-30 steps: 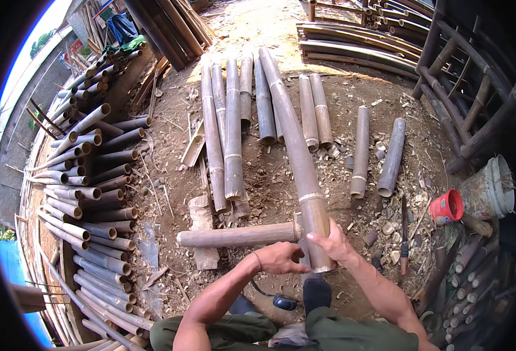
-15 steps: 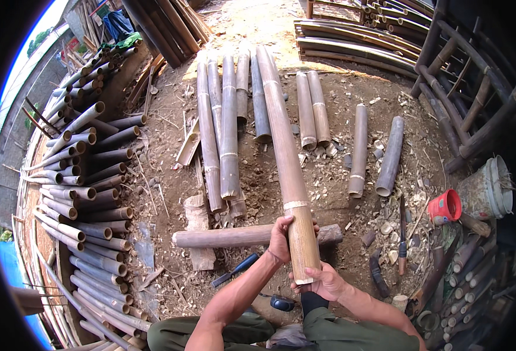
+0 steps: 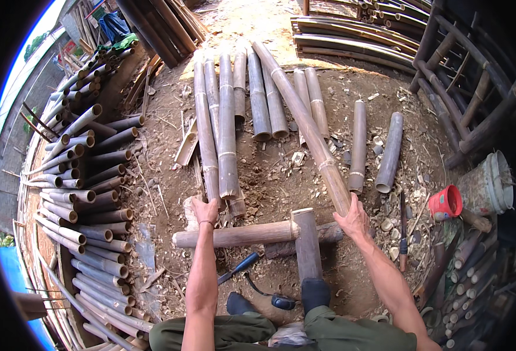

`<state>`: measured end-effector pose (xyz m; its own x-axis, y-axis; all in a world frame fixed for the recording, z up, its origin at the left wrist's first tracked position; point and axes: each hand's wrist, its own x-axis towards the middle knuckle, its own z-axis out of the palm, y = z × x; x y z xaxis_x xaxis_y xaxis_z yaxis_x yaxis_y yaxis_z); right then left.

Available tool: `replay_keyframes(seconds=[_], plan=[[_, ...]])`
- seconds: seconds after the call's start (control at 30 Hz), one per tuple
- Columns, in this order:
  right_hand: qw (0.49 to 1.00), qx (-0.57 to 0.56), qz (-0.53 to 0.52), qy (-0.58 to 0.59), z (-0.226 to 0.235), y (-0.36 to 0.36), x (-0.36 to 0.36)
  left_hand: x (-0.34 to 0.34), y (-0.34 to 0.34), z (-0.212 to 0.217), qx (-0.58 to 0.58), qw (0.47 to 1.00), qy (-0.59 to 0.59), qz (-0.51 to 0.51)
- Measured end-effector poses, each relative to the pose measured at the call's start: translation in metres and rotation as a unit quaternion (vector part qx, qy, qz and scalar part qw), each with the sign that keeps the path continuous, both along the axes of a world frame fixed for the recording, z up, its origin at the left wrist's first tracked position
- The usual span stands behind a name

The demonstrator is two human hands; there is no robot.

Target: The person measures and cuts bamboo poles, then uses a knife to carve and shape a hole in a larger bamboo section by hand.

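My right hand (image 3: 353,220) is closed round the near end of a long bamboo pole (image 3: 308,128), which slants away to the far left over other pieces. My left hand (image 3: 204,212) reaches to the near end of another bamboo pole (image 3: 206,140), thumb and fingers apart; whether it touches the pole is unclear. Between my arms a bamboo log (image 3: 240,234) lies crosswise. A short grey bamboo piece (image 3: 308,248) rests against it, its near end by my dark-covered foot (image 3: 315,293). A pale wood block (image 3: 191,215) is partly hidden behind my left hand.
Bamboo tubes (image 3: 103,222) are stacked along the left. A blue-handled tool (image 3: 245,262) and a black tape-measure-like object (image 3: 282,302) lie near my feet. At right are a long blade (image 3: 403,225), a red bucket (image 3: 445,203), a grey bucket (image 3: 487,187) and a bamboo frame (image 3: 465,93).
The long pole's near end has swung right with my right hand. My left hand has let go of it and moved left to another pole. The short grey piece is now uncovered.
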<state>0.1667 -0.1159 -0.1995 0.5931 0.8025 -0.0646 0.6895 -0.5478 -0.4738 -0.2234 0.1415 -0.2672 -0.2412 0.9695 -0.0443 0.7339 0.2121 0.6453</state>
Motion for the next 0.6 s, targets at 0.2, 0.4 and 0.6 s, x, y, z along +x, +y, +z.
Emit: replay_keyframes(seconds=[0.2, 0.4, 0.6], plan=[[0.99, -0.06, 0.022, -0.126, -0.028, -0.033, 0.008, 0.019, -0.002, -0.025, -0.133, 0.979, -0.106, -0.115], [0.989, -0.004, -0.003, 0.15, -0.028, -0.032, 0.006, -0.001, 0.005, -0.052, -0.132, 0.938, -0.32, 0.027], [0.997, 0.003, 0.034, 0.076, -0.041, -0.03, -0.001, -0.004, 0.006, -0.061, 0.018, 0.953, -0.241, 0.185]])
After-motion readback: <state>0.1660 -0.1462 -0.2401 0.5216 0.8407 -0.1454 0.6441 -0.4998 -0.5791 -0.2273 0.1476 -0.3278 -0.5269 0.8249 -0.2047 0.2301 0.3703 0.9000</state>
